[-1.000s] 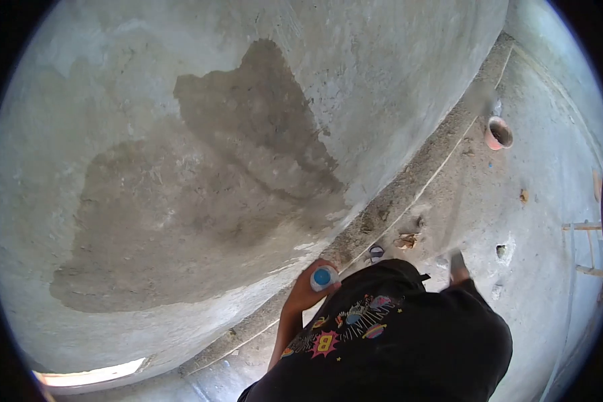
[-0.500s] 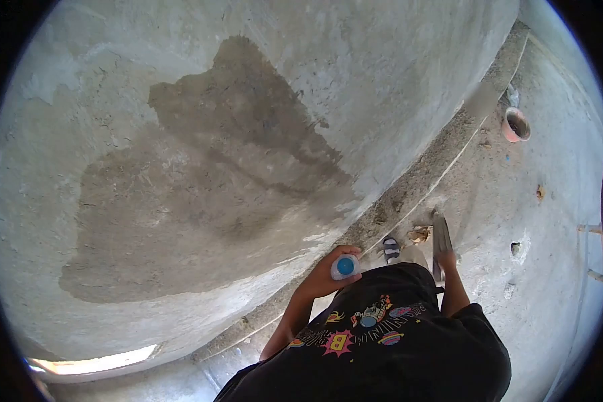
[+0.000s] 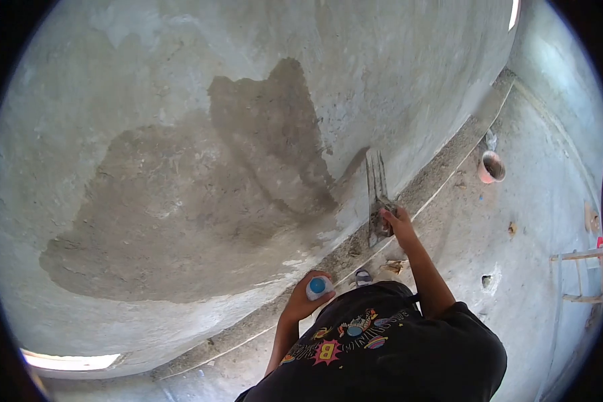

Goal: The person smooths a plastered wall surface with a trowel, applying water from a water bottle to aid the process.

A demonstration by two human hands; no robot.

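My left hand [image 3: 299, 301] is wrapped round a clear plastic bottle with a blue cap [image 3: 317, 286], held close to my body beside the foot of the wall. My right hand [image 3: 399, 225] grips the handle of a long, mortar-smeared plastering trowel [image 3: 376, 175]. The trowel's blade points up along the wall [image 3: 409, 87], its far end overlapping the plaster. To the left of the blade spreads a large dark, damp patch [image 3: 201, 194] with ragged edges and a rough surface.
A ledge of loose mortar [image 3: 442, 167] runs along the foot of the wall. A pinkish bucket [image 3: 491, 167] stands on the floor [image 3: 462, 268] to the right. Further right is a wooden frame [image 3: 579, 256]. Brownish debris [image 3: 394, 266] lies by my sandalled foot [image 3: 363, 277].
My right hand has swung the trowel up and left from beside my body to the wall. The left hand still holds the bottle. The camera view has shifted.
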